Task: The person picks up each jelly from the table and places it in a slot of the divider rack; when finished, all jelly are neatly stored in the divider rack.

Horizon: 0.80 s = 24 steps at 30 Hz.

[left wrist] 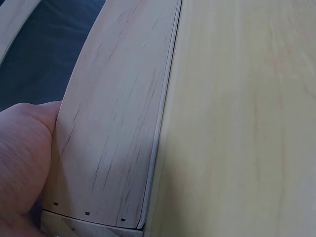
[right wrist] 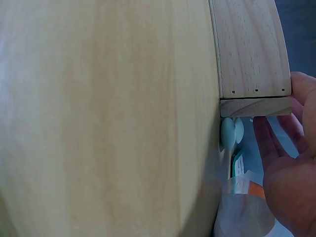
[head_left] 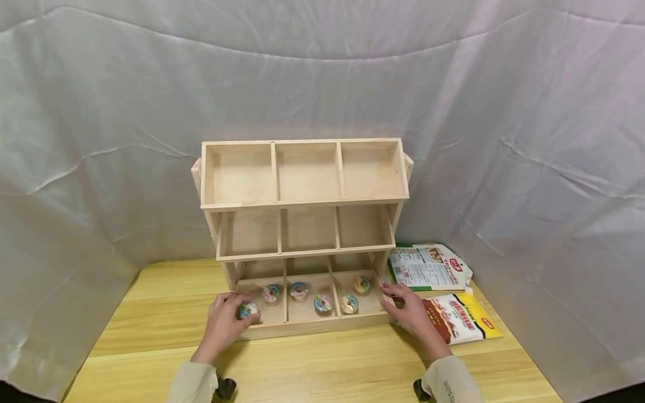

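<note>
A tiered pale wooden rack [head_left: 304,201] has several small foil-lidded cups, like jelly cups, in its lowest tray. My left hand [head_left: 221,323] reaches over that tray's left end, thumb and fingers around a blue-lidded cup [head_left: 248,310]. The left wrist view shows part of this hand [left wrist: 24,153] behind the front board [left wrist: 111,118], its fingertips hidden. At the tray's right end, my right hand [head_left: 410,313] grips the end board [right wrist: 254,106], thumb over the inner side and fingers along the outside. A yellow-lidded cup [head_left: 361,285] lies in the right compartment, left of this hand.
Right of the rack lie a green-and-white package [head_left: 425,267] and a red, white and yellow bag [head_left: 458,317]. Pale green rounded objects [right wrist: 229,133] sit against the tray's right end. Grey cloth [head_left: 312,95] hangs behind and beside the wooden table [head_left: 312,366].
</note>
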{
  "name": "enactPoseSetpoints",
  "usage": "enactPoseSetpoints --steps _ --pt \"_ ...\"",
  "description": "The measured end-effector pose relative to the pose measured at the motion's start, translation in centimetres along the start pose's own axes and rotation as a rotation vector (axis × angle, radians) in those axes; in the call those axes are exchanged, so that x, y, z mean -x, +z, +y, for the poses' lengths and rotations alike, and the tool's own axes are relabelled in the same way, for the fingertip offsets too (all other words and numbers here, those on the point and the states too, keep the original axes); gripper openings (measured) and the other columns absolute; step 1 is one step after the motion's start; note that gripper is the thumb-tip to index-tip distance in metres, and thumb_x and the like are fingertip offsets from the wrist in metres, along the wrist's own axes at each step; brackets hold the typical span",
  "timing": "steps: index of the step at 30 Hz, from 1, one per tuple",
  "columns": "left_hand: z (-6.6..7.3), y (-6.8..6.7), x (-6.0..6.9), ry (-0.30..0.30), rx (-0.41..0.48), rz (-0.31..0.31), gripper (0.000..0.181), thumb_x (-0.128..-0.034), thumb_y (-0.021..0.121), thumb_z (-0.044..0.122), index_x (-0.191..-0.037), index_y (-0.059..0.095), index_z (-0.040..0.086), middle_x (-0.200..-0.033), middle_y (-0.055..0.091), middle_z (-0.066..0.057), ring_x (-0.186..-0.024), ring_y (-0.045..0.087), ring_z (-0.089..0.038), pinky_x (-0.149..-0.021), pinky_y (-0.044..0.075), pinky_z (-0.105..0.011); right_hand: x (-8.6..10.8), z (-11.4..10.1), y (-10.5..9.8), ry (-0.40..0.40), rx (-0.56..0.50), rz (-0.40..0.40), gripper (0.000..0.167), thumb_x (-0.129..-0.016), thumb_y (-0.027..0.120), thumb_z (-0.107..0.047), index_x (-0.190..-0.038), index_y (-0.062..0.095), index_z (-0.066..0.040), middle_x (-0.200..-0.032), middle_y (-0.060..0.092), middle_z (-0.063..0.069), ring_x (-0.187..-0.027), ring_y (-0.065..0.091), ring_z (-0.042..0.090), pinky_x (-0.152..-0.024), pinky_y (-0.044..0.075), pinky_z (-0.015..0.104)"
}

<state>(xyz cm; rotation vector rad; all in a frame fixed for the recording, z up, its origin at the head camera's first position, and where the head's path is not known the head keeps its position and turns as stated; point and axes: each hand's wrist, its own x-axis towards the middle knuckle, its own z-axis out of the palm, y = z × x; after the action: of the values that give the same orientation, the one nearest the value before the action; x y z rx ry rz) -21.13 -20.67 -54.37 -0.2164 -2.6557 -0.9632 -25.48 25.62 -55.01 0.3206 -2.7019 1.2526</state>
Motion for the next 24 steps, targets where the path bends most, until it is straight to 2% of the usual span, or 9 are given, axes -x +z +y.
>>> enactPoseSetpoints --steps 8,17,24 --pt "-0.10 -0.10 -0.11 -0.006 0.008 -0.025 0.034 -0.0816 0.089 0.024 -0.111 0.077 0.011 -0.118 0.074 -0.011 -0.120 0.049 -0.033 -0.102 0.030 -0.059 0.02 0.01 0.01 -0.005 -0.001 0.003 0.039 -0.094 0.077 -0.010 -0.132 0.071 -0.004 -0.139 0.064 0.013 -0.127 0.061 0.034 -0.103 0.053 0.048" --pt "-0.16 -0.08 -0.08 -0.041 0.032 -0.029 0.037 -0.0796 0.090 0.022 -0.112 0.077 0.011 -0.118 0.073 -0.012 -0.122 0.047 -0.034 -0.100 0.030 -0.057 -0.08 0.09 0.01 -0.005 -0.005 0.002 0.038 -0.094 0.077 -0.010 -0.131 0.071 -0.004 -0.139 0.064 0.012 -0.127 0.061 0.034 -0.103 0.053 0.048" --pt "-0.20 -0.18 -0.25 -0.087 0.055 -0.071 0.041 -0.0794 0.091 0.023 -0.115 0.076 0.010 -0.119 0.072 -0.012 -0.127 0.044 -0.037 -0.104 0.027 -0.061 0.00 -0.06 -0.03 -0.005 -0.011 -0.001 0.039 -0.094 0.077 -0.010 -0.132 0.070 -0.004 -0.139 0.064 0.013 -0.127 0.061 0.034 -0.103 0.052 0.048"
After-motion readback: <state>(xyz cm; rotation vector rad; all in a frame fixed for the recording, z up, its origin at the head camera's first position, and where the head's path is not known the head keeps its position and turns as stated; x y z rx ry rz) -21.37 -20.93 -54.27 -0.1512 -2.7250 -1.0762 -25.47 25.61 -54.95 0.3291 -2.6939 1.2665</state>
